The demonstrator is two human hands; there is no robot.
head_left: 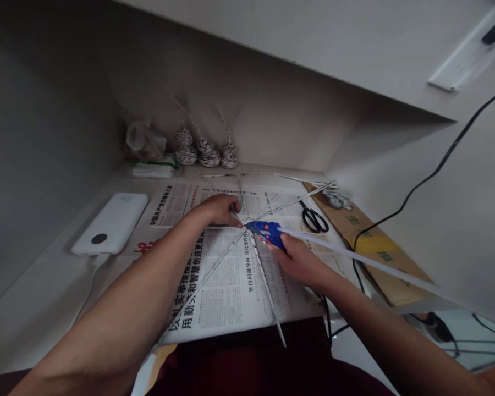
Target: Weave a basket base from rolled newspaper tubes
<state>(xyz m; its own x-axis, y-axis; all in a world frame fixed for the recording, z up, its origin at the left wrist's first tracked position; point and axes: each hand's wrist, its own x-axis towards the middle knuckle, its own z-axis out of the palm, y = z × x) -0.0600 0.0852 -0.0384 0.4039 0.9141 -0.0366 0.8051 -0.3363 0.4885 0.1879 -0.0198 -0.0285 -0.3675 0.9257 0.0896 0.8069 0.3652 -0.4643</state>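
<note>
On the white tabletop [41,308] covered in printed newspaper [226,308], a star-shaped spread of thin grey-white rolled-paper rods [255,250] has its crossing near the middle, with one rod jutting over the near edge and others reaching the far right corner. It should be very light, stiff along each rod but easily creased, so a gentle pinch close to the crossing looks best; the rods are long, narrow and flecked with dark print. The long pale translucent stick [355,255], running past the right edge, will probably bend and swing a little. The right hand [295,258] is wrapped around the handle of a blue plastic glue gun [268,231], likely light, best held there and away from its probably hot nozzle; a small red light shows on its body. The left hand [223,210] appears closed in a fingertip pinch on the rods, beside the nozzle's tip.
</note>
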